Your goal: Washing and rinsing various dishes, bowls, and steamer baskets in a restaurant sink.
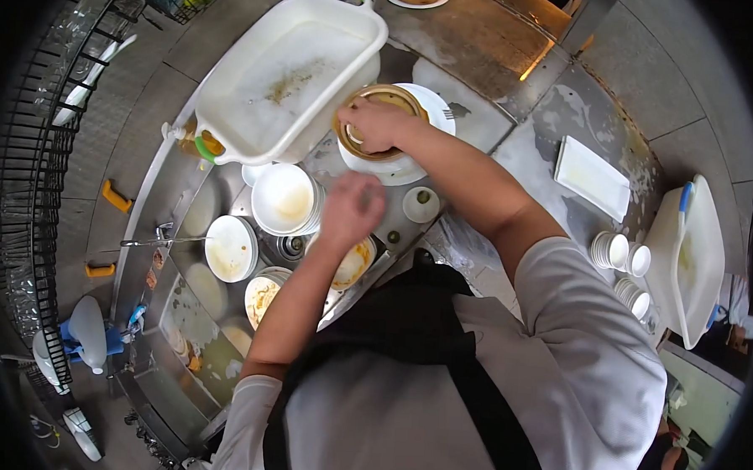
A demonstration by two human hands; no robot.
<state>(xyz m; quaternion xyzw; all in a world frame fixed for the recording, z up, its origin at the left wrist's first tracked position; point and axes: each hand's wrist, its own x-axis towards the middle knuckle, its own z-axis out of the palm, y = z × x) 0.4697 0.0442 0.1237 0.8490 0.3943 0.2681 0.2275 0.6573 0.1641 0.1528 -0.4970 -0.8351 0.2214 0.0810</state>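
Observation:
My right hand (373,124) reaches across to a round brown dish with a ringed rim (412,102), its fingers curled over the left side. That dish rests on white plates (436,112), and the tines of a fork (448,115) show at their right edge. Blurred by motion, my left hand (354,207) hovers beside a stack of white bowls (283,199); I cannot make out anything in it. Below that hand lies a plate with orange food smears (355,266), partly covered. A small white dish with a green bit in it (421,205) sits nearer me.
A large white tub with green handles (232,86) holds cloudy water. Stained plates (230,249) are stacked at the left of the metal counter. To the right are a white rectangular plate (593,179), small cups (611,249) and another tub (699,257). A wire rack (39,178) stands far left.

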